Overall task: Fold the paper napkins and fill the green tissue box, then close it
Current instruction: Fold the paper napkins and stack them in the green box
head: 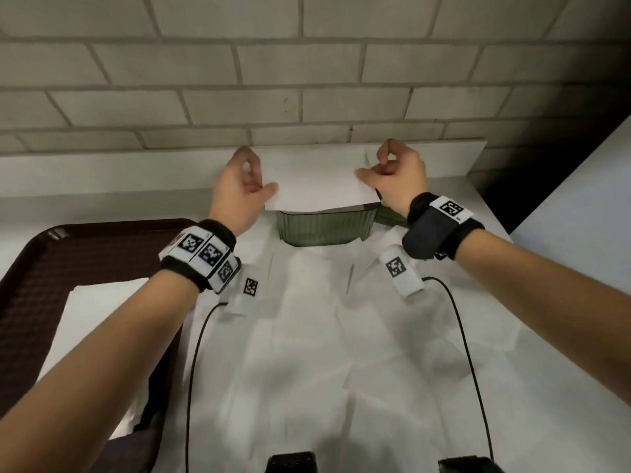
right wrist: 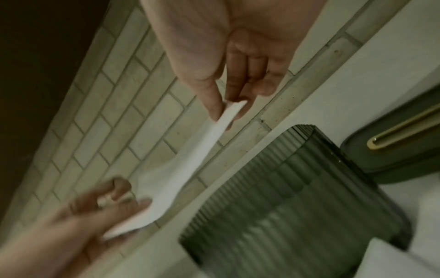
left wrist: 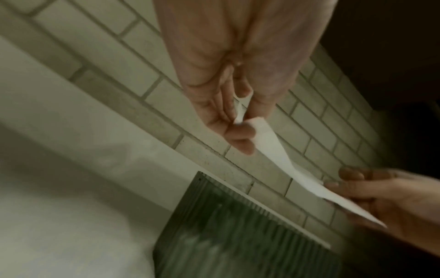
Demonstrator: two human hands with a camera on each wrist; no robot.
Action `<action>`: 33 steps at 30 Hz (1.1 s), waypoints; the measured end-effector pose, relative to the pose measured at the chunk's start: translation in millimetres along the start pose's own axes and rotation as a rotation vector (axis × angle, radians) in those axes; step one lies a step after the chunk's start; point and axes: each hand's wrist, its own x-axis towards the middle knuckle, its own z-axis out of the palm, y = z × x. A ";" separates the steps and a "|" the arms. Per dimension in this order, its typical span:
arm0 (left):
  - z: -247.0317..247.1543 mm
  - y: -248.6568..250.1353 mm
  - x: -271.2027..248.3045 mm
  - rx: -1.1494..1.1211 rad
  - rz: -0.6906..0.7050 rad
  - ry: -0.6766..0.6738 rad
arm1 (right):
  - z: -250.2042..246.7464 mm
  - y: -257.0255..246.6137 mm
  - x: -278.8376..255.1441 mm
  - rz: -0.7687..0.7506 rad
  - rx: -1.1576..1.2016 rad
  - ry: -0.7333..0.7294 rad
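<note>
A folded white napkin (head: 317,180) is held flat in the air above the ribbed green tissue box (head: 324,227), hiding the box's top. My left hand (head: 246,186) pinches the napkin's left edge between thumb and fingers; my right hand (head: 392,172) pinches its right edge. In the left wrist view the napkin (left wrist: 273,150) stretches from my left hand (left wrist: 238,120) to my right hand (left wrist: 371,190), over the box (left wrist: 238,235). The right wrist view shows the napkin (right wrist: 190,158), the box (right wrist: 297,206) and the green lid (right wrist: 400,150) lying beside it.
Several unfolded white napkins (head: 324,336) cover the white counter (head: 546,370) in front of the box. A dark brown tray (head: 68,268) with a white sheet on it sits at the left. A tiled wall (head: 307,80) stands right behind the box.
</note>
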 end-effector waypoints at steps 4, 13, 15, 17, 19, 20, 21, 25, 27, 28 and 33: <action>23.2 -5.8 31.0 0.450 0.093 -0.158 | 13.9 8.1 12.2 -0.076 -0.320 -0.067; 54.3 9.2 45.7 1.233 0.094 -0.608 | 27.5 3.4 11.4 -0.124 -1.189 -0.540; 58.8 9.4 46.2 1.295 0.090 -0.678 | 27.1 2.6 9.1 -0.107 -1.222 -0.640; 62.2 9.4 43.8 1.342 0.057 -0.769 | 27.6 4.8 5.9 -0.063 -1.214 -0.732; 61.8 8.9 39.9 1.352 0.051 -0.780 | 28.2 5.3 2.9 -0.057 -1.208 -0.730; 59.6 8.1 37.7 1.343 0.070 -0.742 | 27.8 4.6 1.4 -0.092 -1.183 -0.667; 55.9 7.8 34.4 1.315 0.109 -0.666 | 26.2 3.3 -0.6 -0.143 -1.143 -0.576; 33.4 8.2 13.9 1.124 0.279 -0.325 | 18.2 -7.3 -21.5 -0.401 -0.787 -0.245; 23.2 5.4 -1.5 1.012 0.257 -0.270 | 23.6 -5.2 -35.3 -0.341 -0.581 -0.460; 19.0 3.1 -9.7 0.945 0.223 -0.269 | 29.7 -3.3 -42.5 -0.270 -0.534 -0.609; 9.0 -19.4 -53.8 0.671 -0.015 -0.420 | 68.9 17.7 -65.3 -0.202 -0.700 -0.958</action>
